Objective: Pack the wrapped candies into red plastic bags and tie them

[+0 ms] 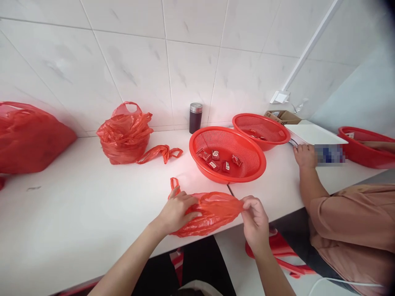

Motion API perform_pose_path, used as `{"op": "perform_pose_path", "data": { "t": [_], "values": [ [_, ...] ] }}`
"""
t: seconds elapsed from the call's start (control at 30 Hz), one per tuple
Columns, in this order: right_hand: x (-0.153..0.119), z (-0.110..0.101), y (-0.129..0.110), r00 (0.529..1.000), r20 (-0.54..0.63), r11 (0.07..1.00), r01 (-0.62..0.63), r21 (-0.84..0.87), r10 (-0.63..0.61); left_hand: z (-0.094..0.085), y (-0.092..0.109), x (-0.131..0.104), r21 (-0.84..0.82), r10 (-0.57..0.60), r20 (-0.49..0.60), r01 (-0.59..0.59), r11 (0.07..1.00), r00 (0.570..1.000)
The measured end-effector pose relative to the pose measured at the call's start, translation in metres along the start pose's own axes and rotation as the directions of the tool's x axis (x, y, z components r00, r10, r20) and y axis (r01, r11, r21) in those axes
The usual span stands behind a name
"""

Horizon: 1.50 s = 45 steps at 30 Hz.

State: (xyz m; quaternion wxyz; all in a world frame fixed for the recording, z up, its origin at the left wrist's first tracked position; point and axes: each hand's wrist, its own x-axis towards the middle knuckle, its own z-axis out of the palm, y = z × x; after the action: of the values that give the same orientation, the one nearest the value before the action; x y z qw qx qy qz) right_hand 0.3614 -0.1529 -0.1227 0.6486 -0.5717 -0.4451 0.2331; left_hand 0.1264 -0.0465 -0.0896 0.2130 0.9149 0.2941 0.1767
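A red plastic bag (212,216) lies at the table's front edge between my two hands, its mouth partly spread and one handle loop standing up on the left. My left hand (177,211) rests on the bag's left part, thumb and fingers apart. At the right end, my right hand (254,218) pinches the bag's edge between thumb and fingers. Just beyond the bag stands a red mesh basket (256,170) with several small red wrapped packets (215,155) on its bottom.
A second red basket (277,139), a cardboard box (286,118) and a dark flask (195,121) stand near the wall. Left are a bunched red bag (125,137) and a large red bag (33,142). A co-worker's hand (305,156) is beside a white board (314,133); another basket (367,154) is far right.
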Motion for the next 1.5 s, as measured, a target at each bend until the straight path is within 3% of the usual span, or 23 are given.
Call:
{"op": "perform_pose_path", "data": {
  "t": [0.13, 0.23, 0.3, 0.37, 0.43, 0.5, 0.53, 0.57, 0.6, 0.63, 0.73, 0.77, 0.83, 0.9, 0.97, 1.03, 1.1, 1.17, 1.23, 1.3, 1.33, 1.43, 1.5],
  "values": [
    [0.006, -0.002, -0.017, 0.991, -0.120, 0.972, -0.086, -0.218, 0.061, -0.003, -0.007, -0.017, 0.123, -0.044, -0.186, 0.068, 0.990, 0.982],
    [0.005, 0.009, -0.063, 0.965, -0.089, 0.950, 0.222, -0.218, -0.246, -0.008, 0.002, -0.020, 0.206, 0.028, -0.300, 0.036, 0.978, 0.953],
    [0.006, 0.026, -0.095, 0.920, 0.128, 0.912, 0.387, -0.136, -0.372, -0.011, 0.013, -0.019, 0.231, 0.094, -0.330, -0.016, 0.973, 0.939],
    [0.011, 0.047, -0.112, 0.848, 0.459, 0.900, 0.388, -0.196, -0.266, -0.015, 0.025, -0.019, 0.248, 0.152, -0.352, -0.064, 0.967, 0.924],
    [0.018, 0.064, -0.108, 0.731, 0.682, 0.852, 0.340, -0.398, 0.027, -0.021, 0.036, -0.021, 0.256, 0.189, -0.363, -0.097, 0.962, 0.912],
    [0.026, 0.072, -0.091, 0.499, 0.794, 0.765, 0.340, -0.547, 0.347, -0.030, 0.042, -0.027, 0.250, 0.194, -0.348, -0.108, 0.962, 0.917],
    [0.029, 0.073, -0.082, 0.359, 0.812, 0.728, 0.370, -0.577, 0.460, -0.036, 0.042, -0.032, 0.243, 0.184, -0.335, -0.104, 0.964, 0.924],
    [0.033, 0.072, -0.074, 0.259, 0.812, 0.700, 0.414, -0.582, 0.523, -0.042, 0.040, -0.038, 0.237, 0.163, -0.319, -0.088, 0.968, 0.934],
    [0.036, 0.069, -0.068, 0.230, 0.809, 0.666, 0.469, -0.580, 0.542, -0.047, 0.035, -0.046, 0.236, 0.137, -0.309, -0.064, 0.970, 0.941],
    [0.040, 0.066, -0.064, 0.274, 0.801, 0.614, 0.526, -0.588, 0.532, -0.052, 0.028, -0.056, 0.244, 0.108, -0.311, -0.031, 0.969, 0.944],
    [0.054, 0.058, -0.061, 0.545, 0.731, 0.414, 0.603, -0.682, 0.410, -0.059, 0.002, -0.090, 0.287, -0.017, -0.356, 0.126, 0.950, 0.935],
    [0.058, 0.058, -0.062, 0.601, 0.704, 0.361, 0.604, -0.710, 0.379, -0.058, -0.005, -0.100, 0.287, -0.080, -0.351, 0.188, 0.939, 0.933],
    [0.061, 0.061, -0.061, 0.645, 0.683, 0.296, 0.616, -0.730, 0.342, -0.052, -0.011, -0.115, 0.266, -0.220, -0.281, 0.296, 0.917, 0.934],
    [0.058, 0.066, -0.059, 0.635, 0.704, 0.276, 0.648, -0.710, 0.320, -0.042, -0.005, -0.117, 0.248, -0.314, -0.281, 0.385, 0.889, 0.907],
    [0.053, 0.071, -0.060, 0.613, 0.731, 0.311, 0.661, -0.683, 0.301, -0.034, 0.010, -0.109, 0.220, -0.323, -0.452, 0.455, 0.863, 0.831],
    [0.052, 0.073, -0.066, 0.588, 0.768, 0.424, 0.646, -0.634, 0.253, -0.030, 0.024, -0.095, 0.189, -0.285, -0.634, 0.501, 0.845, 0.719],
    [0.063, 0.073, -0.080, 0.571, 0.799, 0.591, 0.583, -0.557, 0.191, -0.029, 0.029, -0.081, 0.171, -0.287, -0.703, 0.546, 0.820, 0.651],
    [0.090, 0.073, -0.096, 0.593, 0.794, 0.733, 0.482, -0.480, 0.130, -0.030, 0.022, -0.071, 0.166, -0.337, -0.699, 0.602, 0.781, 0.631],
    [0.130, 0.075, -0.108, 0.669, 0.738, 0.778, 0.419, -0.468, 0.083, -0.032, 0.009, -0.065, 0.167, -0.398, -0.668, 0.648, 0.744, 0.629],
    [0.173, 0.080, -0.108, 0.727, 0.681, 0.720, 0.426, -0.548, 0.089, -0.032, -0.003, -0.063, 0.184, -0.466, -0.596, 0.676, 0.714, 0.654],
    [0.193, 0.083, -0.102, 0.714, 0.684, 0.659, 0.442, -0.608, 0.152, -0.031, -0.007, -0.063, 0.195, -0.502, -0.539, 0.680, 0.707, 0.676],
    [0.233, 0.091, -0.071, 0.587, 0.648, 0.445, 0.472, -0.761, 0.486, -0.023, -0.010, -0.070, 0.205, -0.584, -0.386, 0.684, 0.700, 0.714],
    [0.243, 0.093, -0.046, 0.497, 0.598, 0.369, 0.486, -0.792, 0.629, -0.015, -0.009, -0.078, 0.176, -0.610, -0.344, 0.687, 0.705, 0.714]
  ]
}}
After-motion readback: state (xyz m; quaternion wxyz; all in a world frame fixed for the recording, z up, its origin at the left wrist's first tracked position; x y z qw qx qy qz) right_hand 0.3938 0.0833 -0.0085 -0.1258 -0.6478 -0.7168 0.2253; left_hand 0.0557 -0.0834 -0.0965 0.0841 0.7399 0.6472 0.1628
